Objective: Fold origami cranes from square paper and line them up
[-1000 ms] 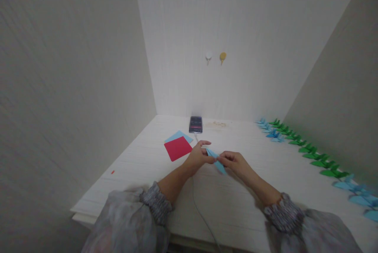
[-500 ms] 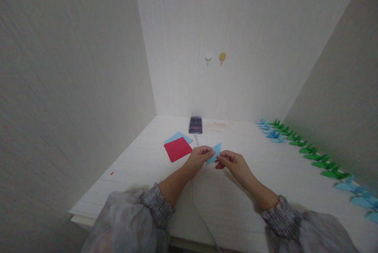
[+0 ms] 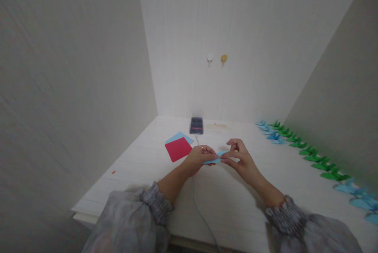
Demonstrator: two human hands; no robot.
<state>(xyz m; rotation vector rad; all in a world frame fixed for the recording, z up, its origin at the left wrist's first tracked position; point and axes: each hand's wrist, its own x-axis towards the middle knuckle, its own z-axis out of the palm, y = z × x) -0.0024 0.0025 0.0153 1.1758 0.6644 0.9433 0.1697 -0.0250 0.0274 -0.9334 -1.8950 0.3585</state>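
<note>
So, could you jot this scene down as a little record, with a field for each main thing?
Left grip: holding light-blue paper
Right grip: thumb and finger pinching the same paper
Loose sheets: red sheet partly over a blue sheet, left of the grips
Device: dark, phone-like device, screen too blurred to read
Folded figures: green figures and blue figures, along the table's right side
Wall: white hook and yellow hook, side by side

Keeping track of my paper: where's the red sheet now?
In the head view, the red sheet lies on the table just left of the left hand, partly covering a light blue sheet.
</note>
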